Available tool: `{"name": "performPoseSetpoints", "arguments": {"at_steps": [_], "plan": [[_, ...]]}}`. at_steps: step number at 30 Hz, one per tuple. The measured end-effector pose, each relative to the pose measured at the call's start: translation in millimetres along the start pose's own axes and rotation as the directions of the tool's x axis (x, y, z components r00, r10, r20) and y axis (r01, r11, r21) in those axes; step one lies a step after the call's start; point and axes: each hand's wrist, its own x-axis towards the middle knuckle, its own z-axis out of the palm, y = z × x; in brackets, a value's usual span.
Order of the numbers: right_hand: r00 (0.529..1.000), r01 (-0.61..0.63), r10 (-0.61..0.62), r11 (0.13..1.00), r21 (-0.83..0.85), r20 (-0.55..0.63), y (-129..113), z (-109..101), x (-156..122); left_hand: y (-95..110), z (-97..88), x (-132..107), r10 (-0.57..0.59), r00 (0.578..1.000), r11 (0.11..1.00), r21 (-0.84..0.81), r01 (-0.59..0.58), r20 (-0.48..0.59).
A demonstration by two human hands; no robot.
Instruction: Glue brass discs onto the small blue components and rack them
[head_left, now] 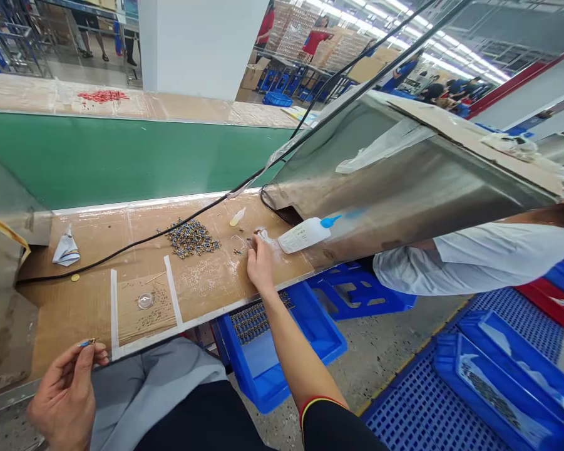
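Observation:
My left hand (pixel 66 394) is below the bench's front edge, pinching a small blue-and-gold part (pixel 87 342) between thumb and fingers. My right hand (pixel 260 266) rests on the taped cardboard bench top (pixel 206 282), its fingertips on a tiny gold piece (pixel 259 232). Just right of those fingertips lies a white glue bottle (pixel 304 235) with a blue nozzle. A heap of small blue-and-gold parts (pixel 191 238) sits left of my right hand. Beyond it lies a small pale tube (pixel 237 217).
A black cable (pixel 136 244) crosses the bench beneath a tilted steel panel (pixel 404 181). A co-worker's white sleeve (pixel 469 260) shows at right. Below stand a blue crate (pixel 282 338) holding rows of parts and other blue crates (pixel 497 388). A green belt (pixel 122 156) runs behind the bench.

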Motion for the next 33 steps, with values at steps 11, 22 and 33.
{"name": "performPoseSetpoints", "arguments": {"at_steps": [11,22,33], "plan": [[0.982,0.165,-0.168,0.985,0.048,0.086,-44,-16,-15,4,2.4,0,-0.02,0.999,1.0,-0.002,0.02,0.028],[0.926,0.265,-0.347,0.879,0.395,0.15,-172,-17,-68,43,28.8,-22,-0.159,0.918,0.978,-0.068,0.196,0.364],[0.681,-0.313,-0.372,0.631,0.71,0.631,-252,-7,-159,50,33.8,-31,-0.305,0.833,0.849,-0.263,0.457,0.462]]}}
